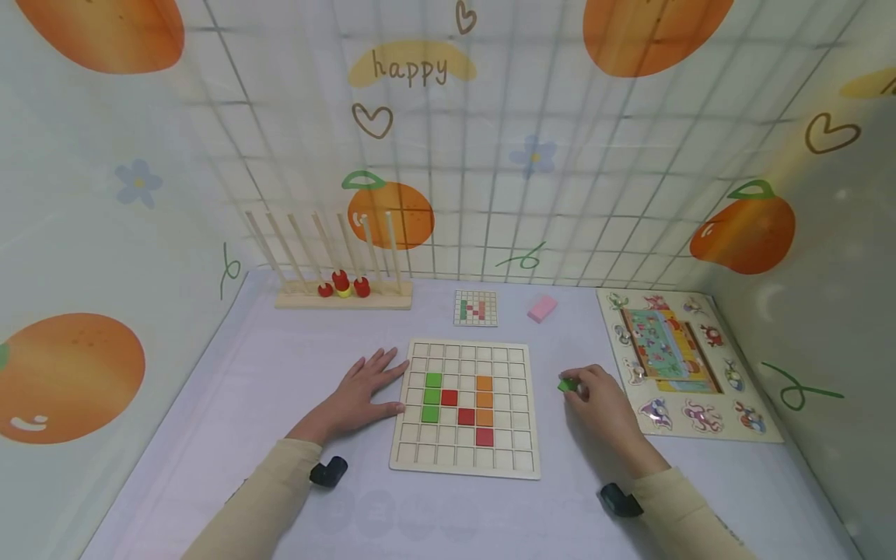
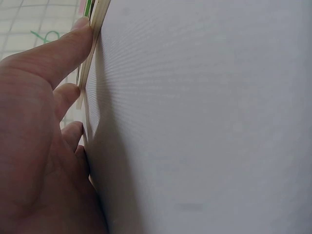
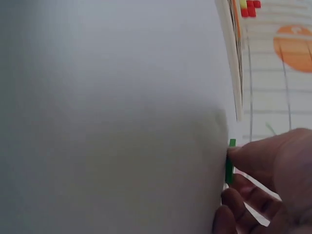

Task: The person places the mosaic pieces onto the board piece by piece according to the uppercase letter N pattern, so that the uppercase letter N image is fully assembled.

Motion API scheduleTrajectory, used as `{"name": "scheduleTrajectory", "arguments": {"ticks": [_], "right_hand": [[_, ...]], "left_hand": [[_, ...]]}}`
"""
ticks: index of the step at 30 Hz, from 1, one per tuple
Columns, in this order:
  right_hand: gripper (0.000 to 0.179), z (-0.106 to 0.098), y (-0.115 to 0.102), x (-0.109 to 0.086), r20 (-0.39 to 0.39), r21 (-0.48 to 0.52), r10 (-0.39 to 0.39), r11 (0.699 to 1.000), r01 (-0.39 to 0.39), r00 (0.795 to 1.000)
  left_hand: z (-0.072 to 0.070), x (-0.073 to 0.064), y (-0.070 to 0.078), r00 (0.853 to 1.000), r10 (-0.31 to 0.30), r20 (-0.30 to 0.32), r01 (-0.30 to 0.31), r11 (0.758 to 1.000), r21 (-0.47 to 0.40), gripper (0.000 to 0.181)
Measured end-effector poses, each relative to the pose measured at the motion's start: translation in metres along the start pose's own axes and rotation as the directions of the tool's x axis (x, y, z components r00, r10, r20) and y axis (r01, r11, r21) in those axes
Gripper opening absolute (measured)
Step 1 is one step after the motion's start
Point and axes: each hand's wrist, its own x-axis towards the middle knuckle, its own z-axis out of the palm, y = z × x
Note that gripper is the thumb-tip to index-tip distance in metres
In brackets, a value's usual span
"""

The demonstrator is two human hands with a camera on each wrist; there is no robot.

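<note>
A square wooden grid board [image 1: 507, 460] lies flat in the middle of the table in the head view. Three green tiles [image 1: 432, 396], three red tiles [image 1: 449, 397] and three orange tiles [image 1: 484, 400] sit in its cells. With fingers spread, my left hand [image 1: 358, 395] rests on the table, thumb and fingertips at the board's left edge; the left wrist view shows the thumb against that edge. Right of the board, my right hand [image 1: 603, 408] pinches a small green tile [image 3: 229, 168] close to the table surface. Its fingers partly cover the tile.
Behind the board lie a small pattern card [image 1: 476, 317] and a pink block [image 1: 542, 309]. A wooden rack with upright pegs [image 1: 343, 301] and a few beads stands at back left. An animal puzzle board [image 1: 759, 430] lies at right. Printed cloth walls surround the table.
</note>
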Motion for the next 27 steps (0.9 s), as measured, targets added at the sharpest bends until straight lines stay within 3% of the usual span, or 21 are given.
{"name": "scheduleTrajectory", "arguments": {"ticks": [6, 14, 27], "right_hand": [[0.029, 0.006, -0.012, -0.008, 0.043, 0.018, -0.047, 0.999, 0.046, 0.998], [0.032, 0.005, -0.013, -0.01, 0.035, 0.013, 0.007, 1.0, -0.008, 0.999], [0.026, 0.006, -0.012, -0.01, 0.015, 0.007, -0.018, 1.0, 0.018, 1.0]], "left_hand": [[0.0, 0.0, -0.001, 1.0, -0.006, 0.006, 0.006, 1.0, 0.002, 0.083], [-0.001, -0.001, 0.002, 1.0, -0.014, 0.01, 0.014, 1.0, -0.004, 0.083], [-0.001, -0.002, 0.003, 1.0, -0.011, 0.0, 0.011, 1.0, -0.009, 0.082]]}}
